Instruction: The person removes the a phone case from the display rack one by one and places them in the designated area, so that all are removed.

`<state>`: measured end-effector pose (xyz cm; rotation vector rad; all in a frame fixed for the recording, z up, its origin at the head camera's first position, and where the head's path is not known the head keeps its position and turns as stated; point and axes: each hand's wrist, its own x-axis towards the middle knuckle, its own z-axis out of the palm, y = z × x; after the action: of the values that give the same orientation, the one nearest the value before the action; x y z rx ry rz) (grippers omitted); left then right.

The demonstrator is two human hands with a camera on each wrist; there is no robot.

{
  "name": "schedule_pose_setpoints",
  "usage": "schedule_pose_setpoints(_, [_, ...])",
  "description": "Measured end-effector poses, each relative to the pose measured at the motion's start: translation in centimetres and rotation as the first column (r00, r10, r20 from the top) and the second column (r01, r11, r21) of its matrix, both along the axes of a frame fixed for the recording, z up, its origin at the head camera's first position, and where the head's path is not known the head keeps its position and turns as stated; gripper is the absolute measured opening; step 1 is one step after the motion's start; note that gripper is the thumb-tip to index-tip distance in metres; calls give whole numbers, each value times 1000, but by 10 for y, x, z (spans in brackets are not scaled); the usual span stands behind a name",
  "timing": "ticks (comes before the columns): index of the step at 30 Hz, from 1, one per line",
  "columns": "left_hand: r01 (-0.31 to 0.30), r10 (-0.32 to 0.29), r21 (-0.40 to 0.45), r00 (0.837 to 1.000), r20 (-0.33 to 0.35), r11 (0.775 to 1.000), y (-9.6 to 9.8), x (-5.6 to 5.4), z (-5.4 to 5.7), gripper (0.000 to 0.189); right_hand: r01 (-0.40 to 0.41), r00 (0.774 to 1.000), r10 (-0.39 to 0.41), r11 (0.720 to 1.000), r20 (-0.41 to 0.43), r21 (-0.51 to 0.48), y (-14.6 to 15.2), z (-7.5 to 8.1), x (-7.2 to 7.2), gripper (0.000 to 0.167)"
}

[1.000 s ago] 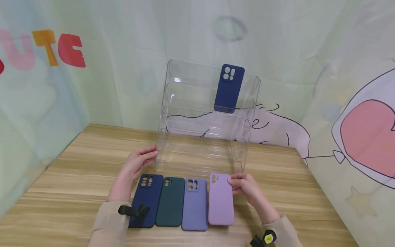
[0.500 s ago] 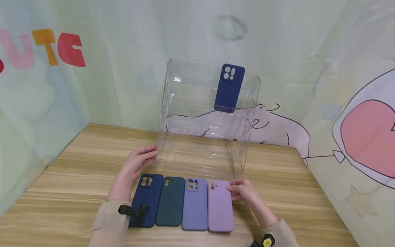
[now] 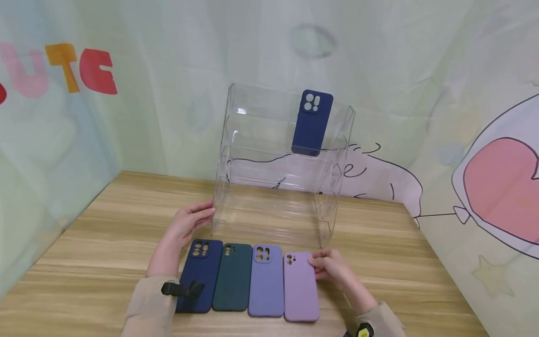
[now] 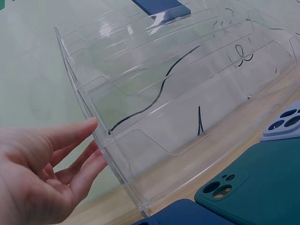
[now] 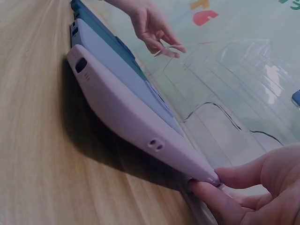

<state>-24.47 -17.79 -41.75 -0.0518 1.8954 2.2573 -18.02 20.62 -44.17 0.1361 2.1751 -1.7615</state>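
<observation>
My right hand [image 3: 329, 264] pinches the upper right corner of a pink-lilac phone case [image 3: 301, 290] between thumb and finger. In the right wrist view this case [image 5: 136, 126] is tilted, with a shadow under its raised side. To its left lie a periwinkle phone case [image 3: 266, 285], a dark green one [image 3: 233, 281] and a navy one [image 3: 206, 271], partly covered by my left wrist strap. My left hand [image 3: 187, 224] touches the left side of a clear tiered rack [image 4: 136, 145] with its fingertips, fingers loosely extended.
Another navy phone case [image 3: 312, 124] stands in an upper tier of the rack, toward the right. The wooden table [image 3: 396, 262] extends on both sides, backed by a printed curtain [image 3: 177, 93].
My right hand has brought the pink-lilac case down toward me, into line beside the periwinkle one. My left hand stays at the rack's side.
</observation>
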Motion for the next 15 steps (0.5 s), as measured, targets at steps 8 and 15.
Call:
schedule_pose_setpoints(8, [10, -10, -6, 1000, -10, 1000, 0, 1, 1, 59, -6, 1000, 6, 999, 6, 34, -2, 4, 3, 34])
schedule_pose_setpoints(15, [13, -13, -14, 1000, -19, 1000, 0, 2, 1, 58, -15, 1000, 15, 996, 5, 89, -2, 6, 1, 28])
